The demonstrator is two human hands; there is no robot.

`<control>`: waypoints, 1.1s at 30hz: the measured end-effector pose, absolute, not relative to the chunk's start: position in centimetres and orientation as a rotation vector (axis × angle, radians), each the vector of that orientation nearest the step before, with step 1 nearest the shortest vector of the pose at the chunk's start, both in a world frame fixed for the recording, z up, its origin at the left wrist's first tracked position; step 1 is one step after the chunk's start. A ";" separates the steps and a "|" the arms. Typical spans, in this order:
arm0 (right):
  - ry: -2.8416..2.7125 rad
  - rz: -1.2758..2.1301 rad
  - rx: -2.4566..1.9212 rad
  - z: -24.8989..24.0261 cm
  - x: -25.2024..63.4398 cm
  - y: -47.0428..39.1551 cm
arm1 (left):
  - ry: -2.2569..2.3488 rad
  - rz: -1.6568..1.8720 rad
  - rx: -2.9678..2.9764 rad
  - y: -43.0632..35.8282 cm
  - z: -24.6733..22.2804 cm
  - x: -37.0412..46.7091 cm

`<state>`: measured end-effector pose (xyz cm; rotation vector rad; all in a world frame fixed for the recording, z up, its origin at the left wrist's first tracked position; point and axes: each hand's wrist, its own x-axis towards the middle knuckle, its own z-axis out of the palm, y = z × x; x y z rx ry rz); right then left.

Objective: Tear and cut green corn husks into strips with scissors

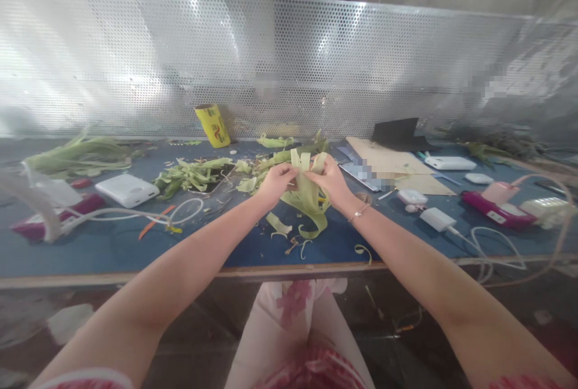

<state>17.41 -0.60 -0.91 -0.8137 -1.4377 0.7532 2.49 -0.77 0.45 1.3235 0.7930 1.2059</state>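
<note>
Both hands meet above the middle of the blue table, holding one pale green leaf strip (307, 196) between them. My left hand (279, 183) pinches its upper left part. On the other side my right hand (329, 179), with a bracelet at the wrist, has its fingers closed on the same strip. The strip's lower end curls down onto the table. Left of my hands lies a pile of short green pieces (192, 175). More green leaves (277, 159) lie just behind the hands, and small scraps (279, 225) are scattered below them.
A yellow cup (213, 126) stands tilted by the perforated metal screen (253, 46). At left are long leaves (81, 154), a white power bank (127, 190) and cables. At right are cardboard (388, 157), a white charger (438, 219) and a magenta power strip (497, 213).
</note>
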 end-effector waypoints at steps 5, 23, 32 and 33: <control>-1.529 0.703 -0.903 -0.6 17.5 -0.9 | 0.863 1.212 1.348 -0.3 0.0 2.6; -1.767 0.284 -1.126 -0.4 17.6 -1.6 | 0.943 1.143 1.330 -0.8 0.3 2.7; -1.923 0.058 -0.920 -0.9 17.8 -1.7 | 0.875 1.115 1.256 -0.9 0.5 2.7; -1.932 0.056 -0.900 -1.0 17.9 -1.7 | 0.864 1.112 1.255 -0.9 0.5 2.6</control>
